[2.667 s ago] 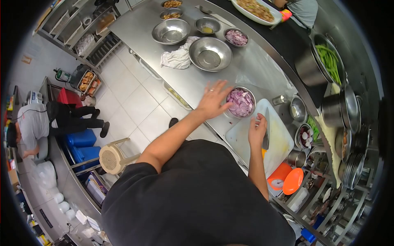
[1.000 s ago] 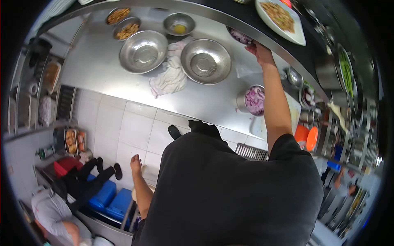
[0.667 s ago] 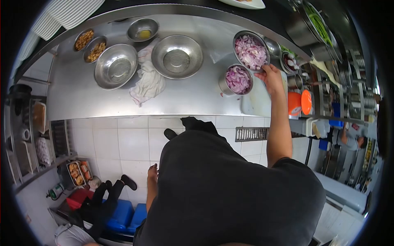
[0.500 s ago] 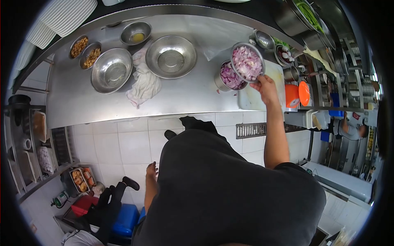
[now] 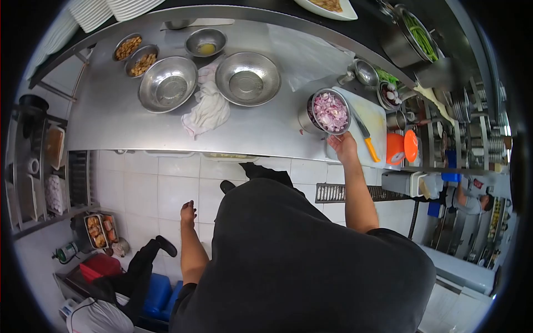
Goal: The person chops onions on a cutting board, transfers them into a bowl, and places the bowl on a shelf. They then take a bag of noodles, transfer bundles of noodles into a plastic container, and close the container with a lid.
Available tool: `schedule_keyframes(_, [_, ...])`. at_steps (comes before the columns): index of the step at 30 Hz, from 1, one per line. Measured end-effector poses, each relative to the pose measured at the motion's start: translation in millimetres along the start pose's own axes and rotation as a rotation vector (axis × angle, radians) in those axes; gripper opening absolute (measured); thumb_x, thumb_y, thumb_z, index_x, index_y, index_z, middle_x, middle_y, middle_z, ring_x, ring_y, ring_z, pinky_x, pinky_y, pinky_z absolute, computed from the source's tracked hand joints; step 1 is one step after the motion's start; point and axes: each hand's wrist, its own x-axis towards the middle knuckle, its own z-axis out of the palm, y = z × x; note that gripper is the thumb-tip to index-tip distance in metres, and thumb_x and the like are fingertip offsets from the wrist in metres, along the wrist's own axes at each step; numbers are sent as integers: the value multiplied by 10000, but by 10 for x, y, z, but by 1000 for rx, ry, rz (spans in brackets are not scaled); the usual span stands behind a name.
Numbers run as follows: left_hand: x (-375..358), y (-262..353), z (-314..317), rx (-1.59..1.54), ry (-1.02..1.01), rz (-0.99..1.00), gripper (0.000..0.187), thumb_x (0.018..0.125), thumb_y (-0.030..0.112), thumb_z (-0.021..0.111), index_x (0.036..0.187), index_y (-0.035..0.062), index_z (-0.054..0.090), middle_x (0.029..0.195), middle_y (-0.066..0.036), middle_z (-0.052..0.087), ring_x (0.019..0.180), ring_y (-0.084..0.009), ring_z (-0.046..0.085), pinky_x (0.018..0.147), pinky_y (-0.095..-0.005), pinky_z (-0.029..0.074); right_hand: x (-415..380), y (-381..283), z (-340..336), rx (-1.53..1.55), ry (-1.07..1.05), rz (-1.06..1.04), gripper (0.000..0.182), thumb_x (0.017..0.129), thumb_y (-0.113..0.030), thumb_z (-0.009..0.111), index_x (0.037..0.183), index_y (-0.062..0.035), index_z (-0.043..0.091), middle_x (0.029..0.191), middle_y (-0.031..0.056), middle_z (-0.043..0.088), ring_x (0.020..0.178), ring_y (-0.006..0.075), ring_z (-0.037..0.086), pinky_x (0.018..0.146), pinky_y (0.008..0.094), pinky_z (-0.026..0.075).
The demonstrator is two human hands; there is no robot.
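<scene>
My right hand is at the near rim of a steel bowl, fingers closed on its edge. Chopped red onions fill the bowl. It overlaps the top of a steel pot, largely covering the contents. Beside it on the white cutting board lies a knife with a yellow handle. My left hand hangs at my side over the floor, fingers loosely apart, with nothing in it.
Two large steel bowls and a white cloth occupy the steel counter. Small bowls of brown pieces stand at the back left. An orange scale is right of the board. Another person is behind at lower left.
My right hand has lowered the onion bowl toward the pot and slightly left, exposing the knife on the board. My left hand has swung outward to the left.
</scene>
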Motion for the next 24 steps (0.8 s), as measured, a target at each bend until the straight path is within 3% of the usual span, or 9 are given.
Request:
schedule_keyframes(1, [-16, -82, 64, 1, -4, -26, 548, 1023, 449, 653, 1436, 99, 563, 1318, -72, 641, 1194, -270, 638, 932, -481, 520, 51, 27, 3, -1, -22, 3, 318, 1133, -283, 404, 1260, -32, 551, 1070, 95, 644, 911, 206, 644, 878, 439, 634])
schedule_keyframes(2, [-60, -199, 136, -12, 14, -32, 527, 1007, 431, 670, 1398, 86, 595, 1185, -63, 687, 1047, -243, 637, 822, -430, 518, 107, 44, 3, -2, -43, 5, 293, 1128, -261, 415, 1256, -42, 560, 1063, 86, 643, 910, 198, 641, 879, 435, 633])
schedule_keyframes(10, [-289, -1097, 410, 229, -173, -113, 503, 999, 419, 651, 1366, 78, 607, 973, -53, 647, 852, -211, 586, 731, -429, 506, 215, -29, -9, 81, -153, 50, 202, 1097, -223, 544, 1131, -45, 633, 954, 69, 658, 833, 184, 651, 861, 406, 639])
schedule_keyframes(12, [-242, -1273, 455, 235, -165, -22, 489, 1000, 416, 651, 1357, 83, 617, 951, -64, 645, 838, -208, 585, 726, -427, 505, 279, 3, -2, 81, -153, 66, 157, 1080, -185, 568, 1061, -44, 632, 889, 63, 649, 789, 180, 644, 848, 402, 641])
schedule_keyframes(14, [-14, -1436, 549, -59, -93, -140, 503, 1000, 413, 660, 1333, 37, 638, 935, -89, 651, 823, -216, 586, 737, -416, 515, 310, 58, 101, 94, -132, 80, 122, 1056, -132, 596, 977, -44, 629, 828, 56, 634, 747, 177, 632, 828, 397, 643])
schedule_keyframes(16, [303, -1341, 524, 72, 65, 50, 555, 1025, 390, 625, 1310, -86, 631, 1168, -218, 737, 1080, -347, 686, 946, -426, 536, 334, 120, 200, 144, -104, 74, 110, 1024, -81, 610, 919, -48, 615, 809, 53, 621, 739, 177, 626, 811, 393, 641])
schedule_keyframes(18, [76, -646, 436, 45, 181, 173, 605, 1040, 432, 598, 1335, -96, 616, 1295, -261, 695, 1203, -368, 655, 1032, -437, 504, 304, 168, 366, 197, -42, 30, 139, 969, 4, 611, 842, -50, 594, 790, 52, 599, 715, 172, 599, 780, 385, 635])
schedule_keyframes(21, [13, 302, 265, -143, 249, 319, 692, 1062, 530, 543, 1362, -91, 599, 1312, -245, 680, 1211, -332, 637, 1045, -412, 491, 342, 215, 439, 266, -39, -15, 97, 985, 7, 553, 1027, -17, 637, 931, 72, 659, 796, 165, 596, 835, 367, 606])
schedule_keyframes(24, [-313, 1410, 142, -340, 254, 511, 736, 1060, 566, 532, 1431, -69, 548, 1342, -218, 652, 1204, -294, 624, 1057, -379, 473, 102, 44, 722, 260, -29, -71, 102, 964, 23, 579, 881, -35, 584, 821, 54, 587, 707, 157, 555, 780, 373, 622])
